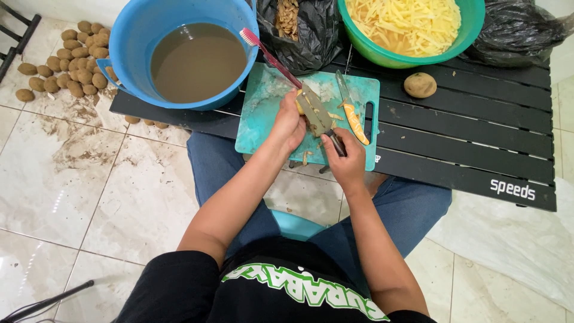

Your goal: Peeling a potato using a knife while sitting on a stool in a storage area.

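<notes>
Black slatted tabletop is carrying a blue tub of murky water far left and a teal cutting board nearer. Left hand is gripping a potato over the board, right hand is clutching a knife against it.

Table: a black slatted table is standing over the person's lap, under the fingers.
Board: a teal cutting board is lying on the slats right beneath the fingers.
Basin: a blue basin of murky water is sitting up and left of the fingers.
Bowl: a green bowl of potato strips is sitting up and right of them.
Potato: a lone potato is resting right of them.
Floor: brown potatoes are lying piled on the tiled floor, far left of the fingers.
</notes>
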